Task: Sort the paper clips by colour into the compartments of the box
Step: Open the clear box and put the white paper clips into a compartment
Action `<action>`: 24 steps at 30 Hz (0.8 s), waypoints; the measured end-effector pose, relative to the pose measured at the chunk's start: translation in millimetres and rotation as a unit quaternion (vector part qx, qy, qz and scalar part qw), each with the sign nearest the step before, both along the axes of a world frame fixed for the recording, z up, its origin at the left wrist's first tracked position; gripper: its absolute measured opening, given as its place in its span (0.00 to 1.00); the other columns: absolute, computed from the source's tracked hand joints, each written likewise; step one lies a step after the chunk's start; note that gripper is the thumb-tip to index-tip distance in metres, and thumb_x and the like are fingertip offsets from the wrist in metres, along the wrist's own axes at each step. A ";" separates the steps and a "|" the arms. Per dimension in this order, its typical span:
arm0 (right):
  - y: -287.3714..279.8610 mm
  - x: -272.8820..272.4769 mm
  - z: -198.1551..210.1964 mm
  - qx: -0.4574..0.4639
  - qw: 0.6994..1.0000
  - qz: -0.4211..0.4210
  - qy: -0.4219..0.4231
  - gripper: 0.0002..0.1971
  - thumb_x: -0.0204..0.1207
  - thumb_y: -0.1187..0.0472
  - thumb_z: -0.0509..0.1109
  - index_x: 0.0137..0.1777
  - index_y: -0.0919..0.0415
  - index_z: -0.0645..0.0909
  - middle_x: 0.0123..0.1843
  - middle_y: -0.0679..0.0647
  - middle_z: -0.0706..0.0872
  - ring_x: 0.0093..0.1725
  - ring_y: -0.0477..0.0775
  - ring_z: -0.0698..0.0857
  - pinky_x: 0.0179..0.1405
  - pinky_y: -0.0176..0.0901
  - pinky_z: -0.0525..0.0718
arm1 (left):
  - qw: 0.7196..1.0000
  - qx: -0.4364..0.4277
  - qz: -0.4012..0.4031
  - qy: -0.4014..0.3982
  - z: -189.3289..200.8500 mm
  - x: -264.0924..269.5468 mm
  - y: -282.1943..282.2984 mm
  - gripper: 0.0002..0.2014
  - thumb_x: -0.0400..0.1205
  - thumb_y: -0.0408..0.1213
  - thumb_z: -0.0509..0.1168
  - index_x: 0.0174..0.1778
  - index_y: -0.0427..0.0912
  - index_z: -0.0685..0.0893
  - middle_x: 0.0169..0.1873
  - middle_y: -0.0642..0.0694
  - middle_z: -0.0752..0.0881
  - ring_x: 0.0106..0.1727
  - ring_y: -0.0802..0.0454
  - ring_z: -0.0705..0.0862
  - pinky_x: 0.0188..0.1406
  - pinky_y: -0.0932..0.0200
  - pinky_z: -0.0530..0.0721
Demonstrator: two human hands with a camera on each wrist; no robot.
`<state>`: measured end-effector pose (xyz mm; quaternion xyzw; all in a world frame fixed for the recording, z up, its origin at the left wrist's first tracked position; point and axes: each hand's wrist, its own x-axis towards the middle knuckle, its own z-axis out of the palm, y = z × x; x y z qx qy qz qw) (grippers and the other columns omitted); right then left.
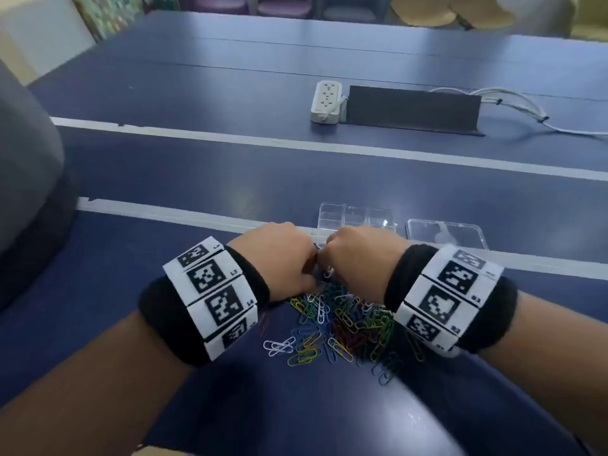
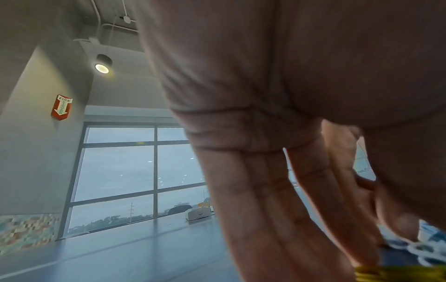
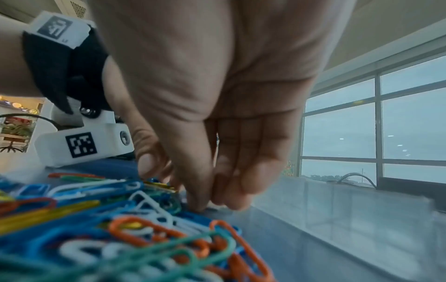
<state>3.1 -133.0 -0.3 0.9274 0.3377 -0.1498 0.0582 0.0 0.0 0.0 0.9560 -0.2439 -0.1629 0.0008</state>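
A heap of coloured paper clips (image 1: pixel 345 324) lies on the blue table, close to me. Beyond it stands the clear compartment box (image 1: pixel 355 215); its sections look bare. Both hands meet knuckle to knuckle over the heap's far edge. My left hand (image 1: pixel 296 268) points its fingers (image 2: pixel 313 200) straight down, the tips on yellow clips (image 2: pixel 386 274). My right hand (image 3: pixel 205 202) has thumb and fingers bunched in a pinch at the edge of the pile (image 3: pixel 120 229), beside the box wall (image 3: pixel 337 200). A white clip (image 1: pixel 328 273) shows between the hands.
The box's clear lid (image 1: pixel 444 235) lies flat to its right. Farther back sit a white power strip (image 1: pixel 325 100), a dark cable flap (image 1: pixel 411 108) and white cables (image 1: pixel 513 103). A grey chair back (image 1: pixel 26 176) rises at the left.
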 end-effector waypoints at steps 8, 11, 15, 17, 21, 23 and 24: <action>-15.8 1.6 5.6 0.031 0.999 -0.025 0.029 0.07 0.73 0.63 0.64 0.48 0.58 0.82 0.47 0.57 0.83 0.48 0.63 0.86 0.47 0.55 0.88 | 1.000 -0.006 0.017 0.003 -1.7 0.6 -7.1 0.09 0.73 0.52 0.70 0.43 0.51 0.85 0.40 0.50 0.81 0.49 0.46 0.84 0.38 0.55 0.76; -26.8 1.9 11.9 0.072 0.997 -0.031 0.026 0.06 0.69 0.60 0.65 0.42 0.57 0.83 0.43 0.55 0.85 0.43 0.60 0.83 0.45 0.50 0.86 | 0.999 -0.041 0.019 0.018 1.7 2.0 -6.2 0.09 0.74 0.49 0.70 0.32 0.54 0.78 0.37 0.53 0.78 0.47 0.48 0.83 0.39 0.56 0.77; -43.3 0.9 17.4 0.143 0.985 -0.089 0.039 0.09 0.70 0.60 0.66 0.50 0.51 0.81 0.29 0.43 0.78 0.30 0.46 0.75 0.35 0.37 0.75 | 0.993 -0.112 0.023 0.040 6.2 2.8 0.7 0.02 0.76 0.41 0.66 0.38 0.52 0.83 0.32 0.57 0.80 0.39 0.55 0.80 0.39 0.61 0.76; -45.5 -0.7 15.7 0.136 0.985 -0.090 0.049 0.14 0.71 0.63 0.63 0.55 0.49 0.81 0.29 0.43 0.79 0.31 0.44 0.76 0.37 0.38 0.75 | 0.991 -0.123 0.021 0.043 7.1 2.2 3.7 0.08 0.77 0.37 0.62 0.44 0.54 0.83 0.30 0.57 0.79 0.36 0.57 0.78 0.38 0.63 0.74; -40.1 -7.3 15.4 0.144 0.985 -0.056 0.075 0.14 0.69 0.66 0.62 0.49 0.54 0.86 0.47 0.53 0.87 0.50 0.56 0.83 0.53 0.47 0.82 | 0.991 -0.114 0.026 0.058 4.5 2.0 3.4 0.11 0.76 0.32 0.57 0.41 0.52 0.82 0.28 0.59 0.76 0.37 0.56 0.75 0.41 0.62 0.72; -37.0 -8.8 14.7 0.147 0.985 -0.051 0.074 0.11 0.69 0.64 0.62 0.46 0.57 0.85 0.46 0.55 0.88 0.48 0.57 0.84 0.52 0.49 0.82 | 0.991 -0.107 0.027 0.075 2.6 2.8 1.5 0.10 0.75 0.30 0.55 0.36 0.50 0.78 0.29 0.57 0.77 0.39 0.54 0.75 0.42 0.60 0.74; -35.9 -9.5 13.9 0.144 0.986 -0.047 0.073 0.10 0.69 0.63 0.62 0.44 0.57 0.85 0.45 0.55 0.88 0.47 0.57 0.84 0.52 0.49 0.82 | 0.990 -0.106 0.028 0.084 1.5 2.8 0.6 0.10 0.75 0.30 0.55 0.35 0.49 0.77 0.31 0.56 0.78 0.41 0.53 0.76 0.44 0.58 0.76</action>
